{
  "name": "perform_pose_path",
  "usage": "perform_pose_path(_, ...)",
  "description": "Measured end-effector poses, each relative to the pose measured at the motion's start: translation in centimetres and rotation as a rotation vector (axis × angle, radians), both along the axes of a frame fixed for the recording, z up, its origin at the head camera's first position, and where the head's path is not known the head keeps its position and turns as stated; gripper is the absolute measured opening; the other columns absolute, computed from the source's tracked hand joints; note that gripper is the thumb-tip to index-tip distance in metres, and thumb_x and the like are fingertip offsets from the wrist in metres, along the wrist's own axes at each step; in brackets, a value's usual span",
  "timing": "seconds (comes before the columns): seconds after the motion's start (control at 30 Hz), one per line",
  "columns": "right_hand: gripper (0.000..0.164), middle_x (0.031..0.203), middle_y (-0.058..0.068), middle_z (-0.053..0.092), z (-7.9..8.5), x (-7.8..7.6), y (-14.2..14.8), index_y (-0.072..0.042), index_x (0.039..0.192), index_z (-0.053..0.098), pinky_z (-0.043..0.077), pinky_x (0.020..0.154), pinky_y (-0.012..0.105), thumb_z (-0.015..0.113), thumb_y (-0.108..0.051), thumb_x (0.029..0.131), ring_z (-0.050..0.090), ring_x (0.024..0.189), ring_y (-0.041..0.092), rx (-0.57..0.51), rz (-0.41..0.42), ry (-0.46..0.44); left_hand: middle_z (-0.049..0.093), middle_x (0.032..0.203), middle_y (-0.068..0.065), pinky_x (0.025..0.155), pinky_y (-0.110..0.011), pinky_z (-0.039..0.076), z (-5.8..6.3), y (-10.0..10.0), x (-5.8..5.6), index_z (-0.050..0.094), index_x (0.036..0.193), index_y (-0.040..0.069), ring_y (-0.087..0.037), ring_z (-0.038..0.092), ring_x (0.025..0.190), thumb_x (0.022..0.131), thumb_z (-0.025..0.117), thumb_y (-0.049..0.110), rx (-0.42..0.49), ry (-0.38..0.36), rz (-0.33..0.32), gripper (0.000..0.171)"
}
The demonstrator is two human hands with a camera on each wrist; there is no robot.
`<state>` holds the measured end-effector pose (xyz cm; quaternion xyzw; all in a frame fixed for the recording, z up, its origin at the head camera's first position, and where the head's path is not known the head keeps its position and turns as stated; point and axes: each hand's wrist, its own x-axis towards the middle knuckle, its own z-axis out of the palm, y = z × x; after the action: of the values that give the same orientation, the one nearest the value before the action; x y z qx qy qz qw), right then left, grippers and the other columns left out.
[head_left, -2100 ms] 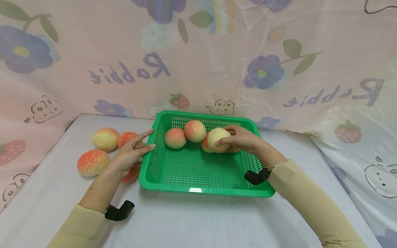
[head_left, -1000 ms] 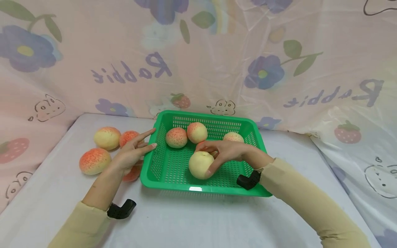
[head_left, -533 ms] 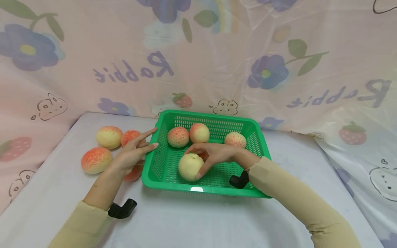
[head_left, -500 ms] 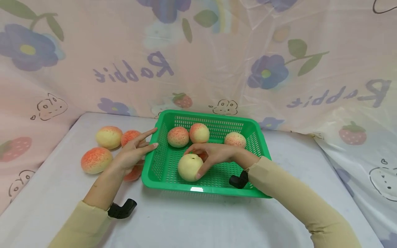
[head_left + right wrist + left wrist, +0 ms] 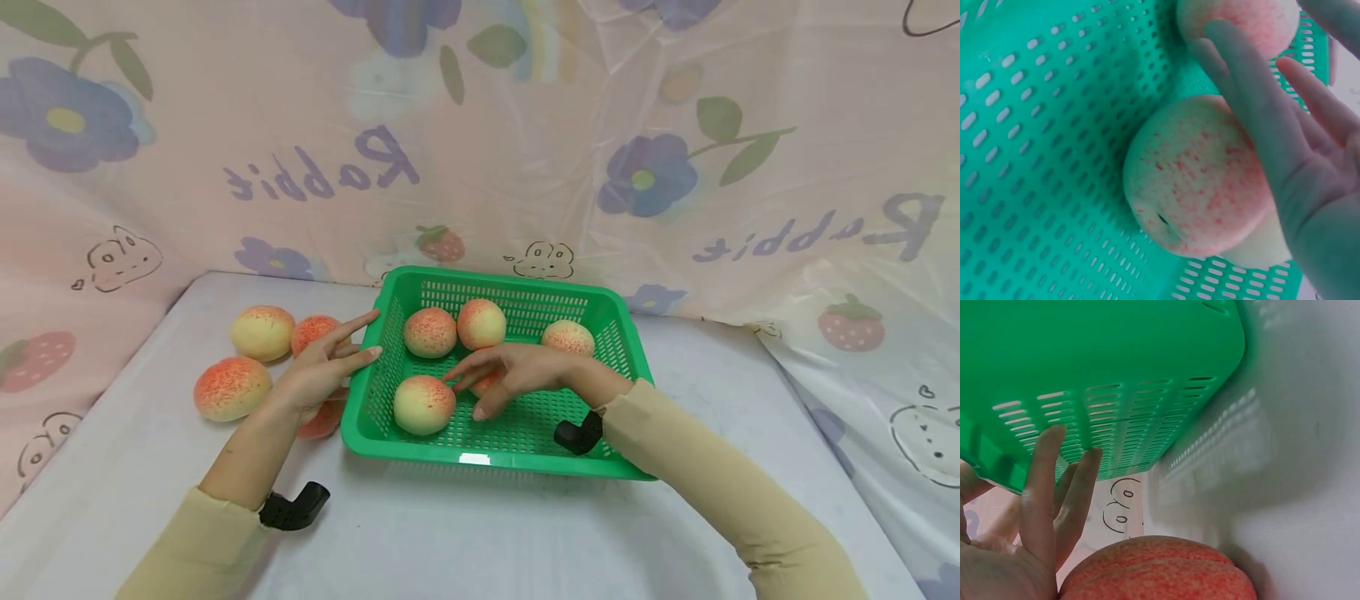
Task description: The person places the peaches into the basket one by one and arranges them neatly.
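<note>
My left hand (image 5: 321, 372) lies at the left rim of the green plastic basket (image 5: 495, 457). Its index finger and thumb touch the rim, while other straight fingers (image 5: 1041, 487) rest against the outer wall in the left wrist view. Inside the basket, my right hand (image 5: 525, 373) is spread above a partly hidden peach (image 5: 486, 384) and holds nothing. Just left of its fingertips sits a yellow-and-red peach (image 5: 424, 406). Two peaches stand near the back wall, a speckled one (image 5: 430, 332) and a yellow-red one (image 5: 482, 323); a pale speckled peach (image 5: 567, 337) is at the right.
Left of the basket, several peaches lie on the white table (image 5: 480, 533): a yellowish one (image 5: 262, 332), a large red one (image 5: 232, 389), a red one behind my left hand (image 5: 314, 330) and another beneath it (image 5: 321, 420). A printed curtain (image 5: 510, 150) hangs behind.
My right hand has carried a peach from the basket's right side to the front left and let it go. That peach has turned and now shows red. The left hand has stayed at the rim.
</note>
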<state>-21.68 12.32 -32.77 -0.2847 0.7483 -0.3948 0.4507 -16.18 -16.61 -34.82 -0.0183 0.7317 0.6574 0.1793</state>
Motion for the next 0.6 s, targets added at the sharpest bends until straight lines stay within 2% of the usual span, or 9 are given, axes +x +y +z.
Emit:
perform_pose_path(0.17, 0.066, 0.139, 0.008, 0.053, 0.5, 0.0, 0.5, -0.009, 0.142, 0.047, 0.052, 0.093, 0.034, 0.075, -0.006, 0.082, 0.064, 0.11, 0.029, -0.048, -0.037, -0.034, 0.007, 0.158, -0.025, 0.076, -0.034, 0.058, 0.0, 0.0, 0.0, 0.023, 0.153, 0.032, -0.013, 0.069, 0.089, 0.098, 0.056, 0.024, 0.01, 0.003, 0.0, 0.064)
perform_pose_path(0.3, 0.067, 0.14, 0.008, 0.052, 0.8, 0.0, 0.8, -0.008, 0.143, 0.045, 0.052, 0.093, 0.034, 0.074, -0.008, 0.082, 0.066, 0.106, 0.023, -0.054, -0.046, -0.035, 0.014, 0.157, -0.025, 0.077, -0.035, 0.058, -0.1, 0.1, 0.0, 0.023, 0.153, 0.032, -0.013, 0.069, 0.089, 0.098, 0.056, 0.024, 0.019, 0.002, -0.006, 0.065)
perform_pose_path(0.43, 0.069, 0.14, 0.009, 0.052, 1.1, 0.0, 1.0, -0.009, 0.144, 0.044, 0.051, 0.094, 0.035, 0.074, -0.008, 0.082, 0.063, 0.112, 0.03, -0.062, -0.056, -0.027, 0.023, 0.154, -0.024, 0.076, -0.034, 0.058, -0.2, 0.0, -0.1, 0.023, 0.153, 0.032, -0.012, 0.069, 0.087, 0.099, 0.056, 0.023, 0.024, 0.003, -0.011, 0.064)
perform_pose_path(0.6, 0.069, 0.14, 0.013, 0.052, 1.5, 0.0, 1.5, -0.009, 0.144, 0.043, 0.051, 0.095, 0.034, 0.075, -0.008, 0.082, 0.055, 0.121, 0.038, -0.101, -0.072, -0.035, 0.015, 0.157, -0.024, 0.075, -0.031, 0.058, -0.2, -0.1, -0.1, 0.023, 0.153, 0.03, -0.01, 0.068, 0.085, 0.099, 0.056, 0.023, 0.027, 0.007, -0.014, 0.064)
